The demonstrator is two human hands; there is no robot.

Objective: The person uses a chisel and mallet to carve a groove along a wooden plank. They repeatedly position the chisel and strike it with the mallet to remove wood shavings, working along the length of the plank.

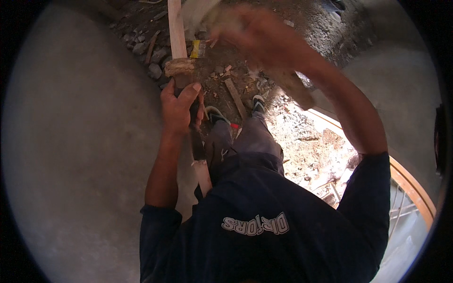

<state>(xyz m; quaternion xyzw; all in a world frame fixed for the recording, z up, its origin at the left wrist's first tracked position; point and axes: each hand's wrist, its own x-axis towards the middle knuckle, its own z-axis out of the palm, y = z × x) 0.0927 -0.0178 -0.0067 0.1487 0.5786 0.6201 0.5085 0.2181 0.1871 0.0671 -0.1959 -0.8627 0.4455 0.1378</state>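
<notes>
My left hand (pixel 180 106) is closed around a chisel (pixel 197 144) with a frayed, flattened wooden handle top. The dark blade points toward my body and lies along a long pale wooden strip (pixel 177 30); its lower end meets the strip near a rough, splintered spot. Above and to the right, my right hand (pixel 257 37) is raised and smeared by motion. It appears closed on a piece of wood (pixel 297 92), whose brown end sticks out below the hand. A pale blur beside the fingers makes its other end hard to make out.
A grey plastered wall (pixel 85 141) rises close on the left. Broken stones (pixel 155 70), wood offcuts (pixel 235 96) and a yellow packet (pixel 195 48) litter the dirt around my feet. To the right, a wooden frame (pixel 410 188) borders brightly sunlit ground (pixel 306 151).
</notes>
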